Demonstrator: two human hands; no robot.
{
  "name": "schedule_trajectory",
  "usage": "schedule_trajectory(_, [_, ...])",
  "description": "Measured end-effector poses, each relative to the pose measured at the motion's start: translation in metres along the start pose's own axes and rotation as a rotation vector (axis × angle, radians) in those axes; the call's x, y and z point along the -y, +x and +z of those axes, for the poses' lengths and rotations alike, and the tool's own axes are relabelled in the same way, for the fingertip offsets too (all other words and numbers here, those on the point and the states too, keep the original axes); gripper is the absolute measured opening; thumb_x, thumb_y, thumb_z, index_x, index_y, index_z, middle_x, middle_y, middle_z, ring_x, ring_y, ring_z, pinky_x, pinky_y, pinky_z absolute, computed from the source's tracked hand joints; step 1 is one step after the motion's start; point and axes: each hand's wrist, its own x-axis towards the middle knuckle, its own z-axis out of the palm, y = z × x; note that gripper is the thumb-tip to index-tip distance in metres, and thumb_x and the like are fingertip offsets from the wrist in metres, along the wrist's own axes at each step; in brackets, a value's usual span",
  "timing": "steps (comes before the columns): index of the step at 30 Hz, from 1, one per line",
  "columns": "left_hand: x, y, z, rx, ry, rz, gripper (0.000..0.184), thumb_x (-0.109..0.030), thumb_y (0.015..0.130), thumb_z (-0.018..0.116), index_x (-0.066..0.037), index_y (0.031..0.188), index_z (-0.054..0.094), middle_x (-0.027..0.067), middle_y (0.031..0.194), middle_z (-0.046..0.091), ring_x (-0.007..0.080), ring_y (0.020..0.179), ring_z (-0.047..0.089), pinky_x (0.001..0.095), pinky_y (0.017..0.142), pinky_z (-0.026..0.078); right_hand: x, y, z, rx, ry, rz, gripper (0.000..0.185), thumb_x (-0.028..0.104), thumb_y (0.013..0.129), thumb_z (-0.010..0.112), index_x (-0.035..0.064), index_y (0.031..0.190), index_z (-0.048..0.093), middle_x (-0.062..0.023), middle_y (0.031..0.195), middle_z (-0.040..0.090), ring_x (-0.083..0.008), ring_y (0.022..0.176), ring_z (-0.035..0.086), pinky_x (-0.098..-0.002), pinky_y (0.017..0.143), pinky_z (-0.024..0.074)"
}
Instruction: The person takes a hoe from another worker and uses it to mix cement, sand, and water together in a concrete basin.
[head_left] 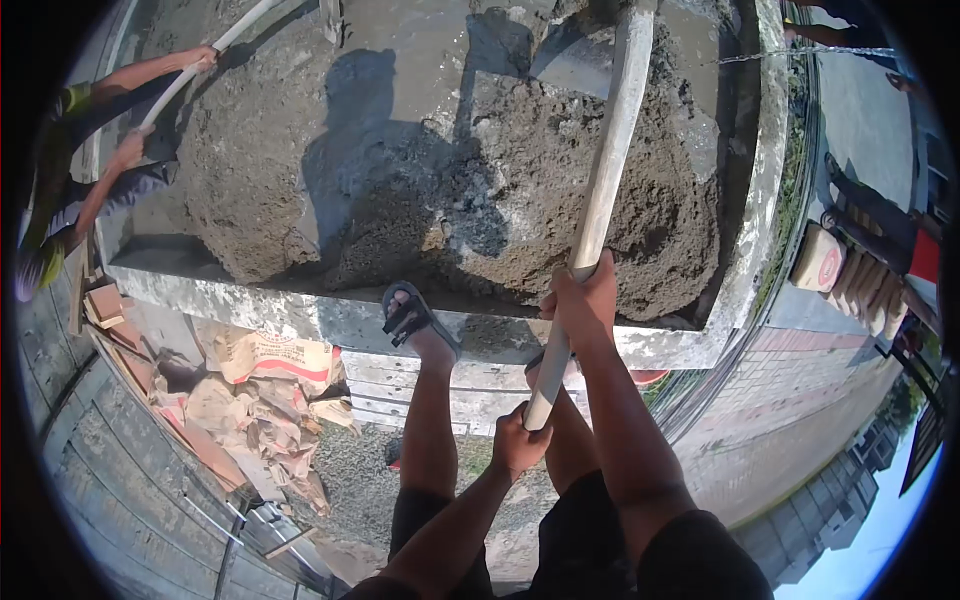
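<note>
Handle [614, 140] of bare wood slanted over the near wall [250, 308] of a trough [762, 200] and across the heaped grey mix [430, 190]; its far end reached the top of my view, where I could not make out its head clearly. The left hand [518, 443] had its fingers wrapped round the lower end, and the right hand [585, 305] was closed on it farther up. From my remote seat I judged the wood stiff, the mix heavy and clinging, so a spread hold like this looked right to me. A sandalled foot [410, 320] rested on the wall, which stood in the way of any low sweep. At left, another person's hands [203, 57] gripped a second pole [243, 26]. Torn paper sacks [255, 410] lay outside the trough; stacked sacks [865, 285] sat off to the right.
</note>
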Motion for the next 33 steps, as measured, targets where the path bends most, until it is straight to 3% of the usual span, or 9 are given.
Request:
schedule_trajectory(3, [0.015,0.007,0.003,-0.029,0.089,-0.075,0.020,-0.014,0.077,0.065,0.000,0.091,0.063,0.0180,0.070,0.066,0.0369,0.066,0.068,0.0422,0.060,0.054,-0.029,0.047,0.008,-0.052,-0.069,-0.100,0.030,0.004,0.081,0.058,0.0003,0.106,0.042,-0.0101,0.069,0.056,-0.0189,0.047,0.060,-0.0332,0.039,0.0487])
schedule_trajectory(5, [0.036,-0.020,0.004,0.020,0.188,-0.335,0.024,-0.017,0.076,0.065,0.001,0.093,0.063,0.0211,0.077,0.068,0.0390,0.075,0.069,0.0454,0.067,0.054,-0.094,0.066,0.023,-0.006,-0.228,0.138,0.032,0.013,0.083,0.063,-0.0021,0.104,0.045,-0.0150,0.066,0.062,-0.0235,0.048,0.064,-0.0365,0.042,0.0512])
schedule_trajectory(7, [0.044,-0.068,0.012,0.016,0.319,-0.587,0.030,-0.020,0.075,0.066,0.002,0.095,0.064,0.0267,0.086,0.068,0.0427,0.087,0.068,0.0499,0.078,0.053,-0.169,0.041,0.024,0.089,-0.230,0.380,0.031,0.008,0.081,0.061,0.0028,0.105,0.042,-0.0098,0.065,0.055,-0.0188,0.045,0.056,-0.0348,0.038,0.0466])
schedule_trajectory(10, [0.031,-0.095,0.003,0.117,0.316,-0.658,0.030,-0.020,0.073,0.066,0.003,0.092,0.064,0.0276,0.083,0.068,0.0456,0.086,0.067,0.0517,0.076,0.053,-0.238,0.020,0.015,0.105,-0.124,0.371,0.032,0.008,0.081,0.061,0.0031,0.107,0.042,-0.0089,0.063,0.054,-0.0185,0.044,0.055,-0.0348,0.037,0.0462])
schedule_trajectory(13, [0.055,-0.119,0.013,0.093,0.317,-0.538,0.029,-0.019,0.074,0.064,0.003,0.092,0.063,0.0278,0.081,0.067,0.0470,0.084,0.066,0.0526,0.074,0.052,-0.221,-0.002,0.003,0.105,-0.093,0.400,0.034,0.007,0.080,0.061,0.0026,0.107,0.040,-0.0082,0.062,0.052,-0.0173,0.044,0.055,-0.0341,0.035,0.0440])
schedule_trajectory(18, [0.039,-0.134,0.034,0.155,0.228,-0.599,0.032,-0.021,0.074,0.066,0.000,0.098,0.064,0.0295,0.084,0.067,0.0481,0.084,0.066,0.0540,0.072,0.053,-0.189,-0.019,-0.043,0.065,-0.137,0.279,0.033,0.005,0.080,0.060,0.0029,0.107,0.041,-0.0081,0.062,0.053,-0.0166,0.043,0.054,-0.0330,0.034,0.0431])
schedule_trajectory(21, [0.020,-0.101,0.043,0.141,0.206,-0.417,0.034,-0.023,0.076,0.070,-0.001,0.101,0.064,0.0284,0.085,0.067,0.0468,0.089,0.066,0.0556,0.075,0.054,-0.120,-0.009,-0.057,-0.021,-0.098,0.201,0.031,0.000,0.080,0.057,0.0047,0.106,0.041,-0.0066,0.062,0.052,-0.0145,0.040,0.052,-0.0303,0.032,0.0400])
schedule_trajectory(28, [0.017,0.042,0.069,0.050,0.048,0.118,0.026,-0.015,0.074,0.070,-0.004,0.098,0.066,0.0210,0.076,0.068,0.0418,0.073,0.067,0.0450,0.064,0.057,-0.030,0.075,-0.083,-0.106,0.205,-0.193,0.027,-0.002,0.081,0.055,0.0043,0.103,0.041,-0.0046,0.059,0.049,-0.0146,0.036,0.047,-0.0289,0.031,0.0386])
schedule_trajectory(33, [0.001,0.076,0.099,0.165,-0.017,-0.013,0.028,-0.015,0.074,0.069,-0.001,0.098,0.065,0.0243,0.085,0.068,0.0422,0.086,0.067,0.0473,0.072,0.056,-0.043,0.135,-0.090,-0.174,-0.073,-0.184,0.023,0.004,0.082,0.057,0.0025,0.101,0.043,-0.0059,0.058,0.050,-0.0164,0.039,0.050,-0.0316,0.033,0.0408])
